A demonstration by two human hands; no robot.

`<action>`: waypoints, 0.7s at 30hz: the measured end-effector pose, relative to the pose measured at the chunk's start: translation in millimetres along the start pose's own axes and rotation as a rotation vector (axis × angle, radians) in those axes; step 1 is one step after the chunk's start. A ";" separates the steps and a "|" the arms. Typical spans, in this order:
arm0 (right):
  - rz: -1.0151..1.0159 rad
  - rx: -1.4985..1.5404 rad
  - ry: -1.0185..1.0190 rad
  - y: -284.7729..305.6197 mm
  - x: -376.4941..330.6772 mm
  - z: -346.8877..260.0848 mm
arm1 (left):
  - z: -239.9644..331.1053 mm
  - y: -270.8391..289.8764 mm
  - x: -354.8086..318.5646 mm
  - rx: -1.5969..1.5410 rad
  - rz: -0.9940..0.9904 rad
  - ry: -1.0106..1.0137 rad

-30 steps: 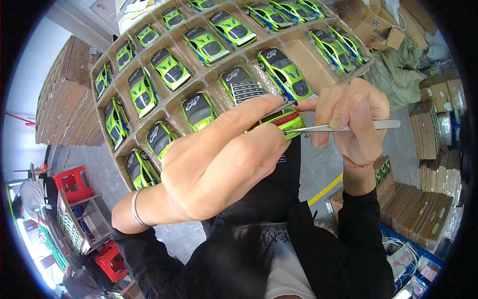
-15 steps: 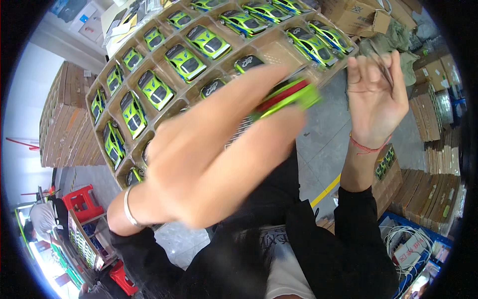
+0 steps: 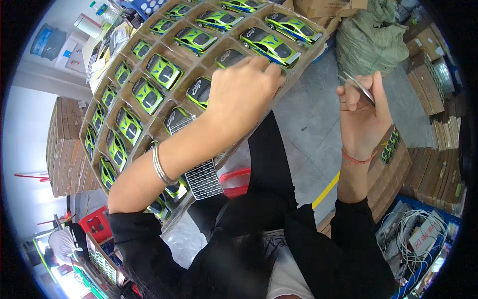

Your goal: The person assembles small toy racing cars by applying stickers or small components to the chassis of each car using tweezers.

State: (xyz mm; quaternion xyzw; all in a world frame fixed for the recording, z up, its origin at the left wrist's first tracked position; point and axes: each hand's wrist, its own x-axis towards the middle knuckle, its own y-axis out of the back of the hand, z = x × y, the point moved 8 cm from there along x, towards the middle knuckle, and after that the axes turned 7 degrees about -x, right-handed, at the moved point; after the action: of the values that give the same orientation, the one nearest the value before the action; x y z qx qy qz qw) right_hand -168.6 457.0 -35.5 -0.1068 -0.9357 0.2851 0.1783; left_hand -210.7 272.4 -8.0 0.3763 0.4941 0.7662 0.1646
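My left hand [image 3: 244,92] reaches over a tray [image 3: 326,31] of green toy cars, its fingers curled down into a compartment near the right front. Under it a green toy car [image 3: 231,58] with a dark front shows in part; the fingertips and the rest of that car are hidden. My right hand [image 3: 363,114] is raised palm up beside the tray. It grips metal tweezers [image 3: 367,93], their tips pointing up and left. Beneath my left forearm a black sheet with rows of small white marks [image 3: 205,182] hangs at the tray's near edge.
Stacked cardboard trays [image 3: 67,144] stand at left, and more stacks [image 3: 430,177] at right. A green woven sack [image 3: 373,42] lies beyond my right hand. A blue crate [image 3: 455,219] holds white cables. A red stool [image 3: 97,224] stands at lower left.
My left hand has moved from close before the camera, carrying a green toy car, down to the tray. The right hand with the tweezers is slightly lower. The whole view has shifted.
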 end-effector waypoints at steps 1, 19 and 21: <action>-0.011 0.033 -0.025 -1.6 0.5 3.3 | -6.2 -3.1 9.6 -0.029 -0.005 0.012; -0.189 -0.039 -0.103 -42.6 -17.5 16.8 | -8.7 -0.4 61.4 0.268 0.187 -0.343; -0.253 -0.051 -0.088 -52.6 -22.3 23.1 | -34.0 -7.4 67.5 0.105 0.140 -0.133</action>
State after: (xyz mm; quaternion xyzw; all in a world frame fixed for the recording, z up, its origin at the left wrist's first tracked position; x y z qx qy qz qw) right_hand -162.6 396.0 -29.4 0.0203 -0.9556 0.2409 0.1687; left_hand -281.5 296.4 5.6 0.4680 0.4938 0.7225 0.1230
